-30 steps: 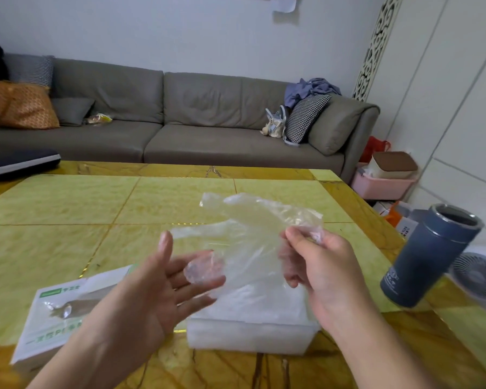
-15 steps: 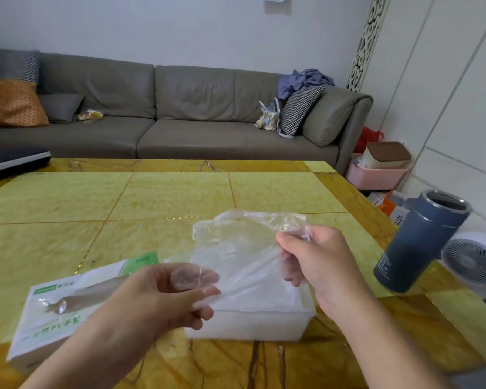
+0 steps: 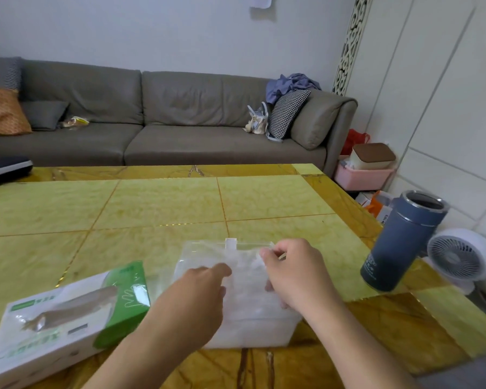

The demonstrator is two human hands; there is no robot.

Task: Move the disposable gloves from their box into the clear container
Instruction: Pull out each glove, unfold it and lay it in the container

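while both our hands are down over the clear container (image 3: 250, 329), the biggest risk, as we judge it, is the container itself: it looks light and sits near the table's (image 3: 163, 203) front edge, so a hard push on the film could slide or tip it. next in size, the glove box (image 3: 65, 310) lies tilted just beside the container on our left, right by the left forearm; a careless reach back to it could knock it toward the near edge. smaller again, the thin glove (image 3: 244, 276) we are pressing in is springy and light, so it may puff back up above the rim or cling to our fingers and lift out when we let go.

our left hand (image 3: 199, 293) has its fingers curled down into the container with the thumb toward the film; whether it truly pinches the glove we cannot tell. our right hand (image 3: 289, 273) is curled too, fingertips pinching a crumpled edge of the glove at the far right rim. the glove lies mostly inside the container, over a pale heap of others.

around us, the long grey sofa (image 3: 163, 113) stands well behind the table and is no obstacle. the white fan (image 3: 458, 256) sits off the table's right side; we cannot tell whether it runs, but a draught would lift loose film. the blue flask (image 3: 401, 242) stands near the right edge, apart from the right hand, and a wide swing of that elbow could topple it. nothing lies between our hands and the container.
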